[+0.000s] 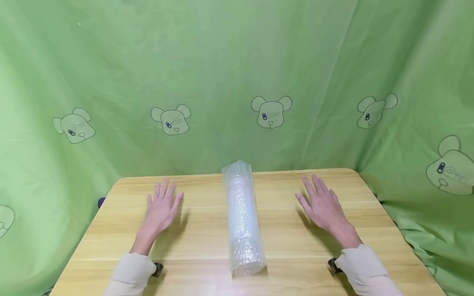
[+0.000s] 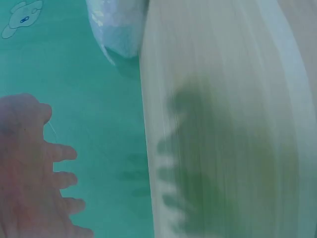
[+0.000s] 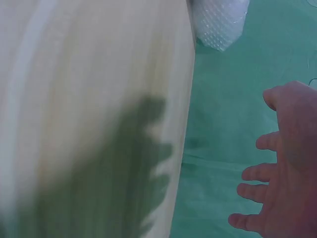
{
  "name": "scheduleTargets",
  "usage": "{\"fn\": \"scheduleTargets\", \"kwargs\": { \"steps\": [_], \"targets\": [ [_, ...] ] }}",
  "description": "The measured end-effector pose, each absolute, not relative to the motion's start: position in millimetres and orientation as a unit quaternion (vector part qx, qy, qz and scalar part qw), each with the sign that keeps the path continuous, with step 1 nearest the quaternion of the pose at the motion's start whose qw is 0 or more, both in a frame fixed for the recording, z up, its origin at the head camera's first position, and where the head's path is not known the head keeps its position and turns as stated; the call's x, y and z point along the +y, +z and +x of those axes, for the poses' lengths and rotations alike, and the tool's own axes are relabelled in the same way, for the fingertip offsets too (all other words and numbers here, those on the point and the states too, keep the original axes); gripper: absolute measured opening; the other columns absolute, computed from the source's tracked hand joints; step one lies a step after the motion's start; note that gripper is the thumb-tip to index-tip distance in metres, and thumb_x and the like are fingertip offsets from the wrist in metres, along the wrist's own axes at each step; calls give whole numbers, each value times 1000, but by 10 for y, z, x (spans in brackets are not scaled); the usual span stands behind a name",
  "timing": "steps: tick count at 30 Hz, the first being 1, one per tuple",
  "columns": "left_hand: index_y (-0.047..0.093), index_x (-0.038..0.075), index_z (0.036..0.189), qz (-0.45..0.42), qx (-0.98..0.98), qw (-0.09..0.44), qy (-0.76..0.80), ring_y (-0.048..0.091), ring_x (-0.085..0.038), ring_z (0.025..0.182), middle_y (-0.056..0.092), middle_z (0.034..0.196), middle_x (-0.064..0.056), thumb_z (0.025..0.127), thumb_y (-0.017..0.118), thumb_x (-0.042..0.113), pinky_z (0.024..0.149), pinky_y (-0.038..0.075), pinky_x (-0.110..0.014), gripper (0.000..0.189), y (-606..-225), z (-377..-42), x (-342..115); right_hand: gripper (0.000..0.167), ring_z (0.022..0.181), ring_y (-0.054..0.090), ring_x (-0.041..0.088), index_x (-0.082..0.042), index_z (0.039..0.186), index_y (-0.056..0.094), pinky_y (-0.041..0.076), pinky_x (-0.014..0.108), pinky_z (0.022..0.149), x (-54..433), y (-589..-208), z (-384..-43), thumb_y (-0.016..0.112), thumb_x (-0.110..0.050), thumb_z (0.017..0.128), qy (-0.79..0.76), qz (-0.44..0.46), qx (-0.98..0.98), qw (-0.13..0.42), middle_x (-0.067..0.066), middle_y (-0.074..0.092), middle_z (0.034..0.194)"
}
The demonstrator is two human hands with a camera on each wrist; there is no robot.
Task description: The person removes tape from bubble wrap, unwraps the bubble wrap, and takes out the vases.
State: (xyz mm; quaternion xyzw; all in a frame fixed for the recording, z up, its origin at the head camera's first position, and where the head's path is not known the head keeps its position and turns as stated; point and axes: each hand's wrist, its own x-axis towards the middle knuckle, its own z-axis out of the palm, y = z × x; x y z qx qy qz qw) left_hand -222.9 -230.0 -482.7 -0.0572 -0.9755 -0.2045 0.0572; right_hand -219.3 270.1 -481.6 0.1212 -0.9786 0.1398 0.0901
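Note:
A long roll wrapped in clear bubble wrap (image 1: pixel 244 222) lies lengthwise on the wooden table (image 1: pixel 200 238), its far end reaching the back edge. To its left, my left hand (image 1: pixel 160 211) is held over the table with fingers spread, palm down and holding nothing. On the other side my right hand (image 1: pixel 324 207) hovers likewise, fingers spread and apart from the roll. Both wrist views show the shadows of the hands on the tabletop and one end of the bubble wrap (image 3: pixel 220 22) at the table edge.
A green curtain (image 1: pixel 214 74) printed with bear heads hangs behind the table and along both sides. A small purple thing (image 1: pixel 101 202) shows at the table's left edge. Dark straps (image 1: pixel 157 269) sit at the cuffs of both light sleeves.

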Motion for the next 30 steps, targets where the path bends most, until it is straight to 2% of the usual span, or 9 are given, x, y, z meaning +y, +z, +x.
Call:
{"fn": "scheduleTargets", "kwargs": {
  "steps": [6, 9, 12, 15, 17, 22, 24, 26, 30],
  "targets": [
    [23, 7, 163, -73, -954, 36, -289, 7, -48, 153, 4, 169, -21, 110, 25, 53, 120, 8, -69, 71, -4864, -2230, -2071, 72, 144, 22, 59, -1, 162, 22, 25, 79, 109, 2601, -4845, -2104, 36, -49, 110, 172, 130, -973, 82, 38, 16, 161],
    [26, 3, 161, -87, -936, 33, -341, 13, -54, 150, 9, 166, -29, 111, 28, 47, 117, 13, -73, 67, -4906, -2222, -1971, 72, 141, 26, 61, -2, 162, 22, 27, 79, 107, 2512, -4850, -2065, 36, -50, 110, 192, 132, -970, 74, 38, 18, 160],
    [28, 0, 160, -100, -915, 21, -391, 15, -55, 148, 14, 163, -34, 112, 31, 43, 116, 13, -74, 65, -4957, -2222, -1878, 73, 140, 29, 61, -5, 163, 20, 28, 80, 106, 2426, -4858, -2022, 36, -51, 109, 209, 132, -967, 59, 36, 21, 161],
    [27, 1, 161, -110, -895, 5, -433, 19, -51, 149, 19, 163, -32, 112, 32, 42, 119, 14, -69, 64, -4996, -2218, -1777, 75, 140, 30, 60, -5, 164, 19, 29, 80, 106, 2346, -4877, -1965, 36, -53, 109, 227, 132, -964, 43, 34, 23, 161],
    [26, 2, 161, -113, -877, -9, -467, 26, -50, 147, 23, 163, -30, 112, 35, 40, 120, 19, -66, 63, -5011, -2204, -1716, 76, 141, 30, 58, -5, 164, 17, 28, 78, 108, 2284, -4889, -1940, 37, -53, 109, 244, 136, -959, 34, 33, 24, 161],
    [22, 7, 163, -97, -812, -81, -570, 46, -49, 133, 30, 161, -29, 112, 39, 38, 110, 41, -62, 63, -5053, -2144, -1576, 78, 146, 25, 53, -5, 164, 15, 22, 71, 116, 2110, -4887, -1888, 40, -52, 108, 295, 152, -943, 16, 30, 23, 163],
    [20, 10, 164, -89, -788, -116, -597, 51, -48, 129, 33, 158, -30, 111, 39, 42, 108, 44, -60, 65, -5073, -2125, -1525, 78, 147, 25, 52, -5, 164, 15, 21, 69, 117, 2035, -4884, -1868, 41, -52, 108, 313, 157, -937, 10, 30, 23, 163],
    [17, 12, 165, -87, -765, -145, -621, 50, -47, 133, 33, 158, -31, 111, 39, 45, 110, 44, -58, 67, -5082, -2120, -1474, 78, 145, 30, 52, -5, 164, 17, 24, 67, 117, 1957, -4886, -1848, 43, -52, 108, 334, 161, -929, 6, 29, 27, 162],
    [11, 14, 166, -85, -703, -198, -678, 39, -47, 142, 24, 162, -31, 110, 42, 43, 114, 38, -58, 71, -5082, -2149, -1405, 77, 133, 50, 48, -6, 163, 21, 40, 64, 110, 1790, -4915, -1819, 47, -51, 107, 389, 160, -907, -10, 28, 38, 157]
  ]
}}
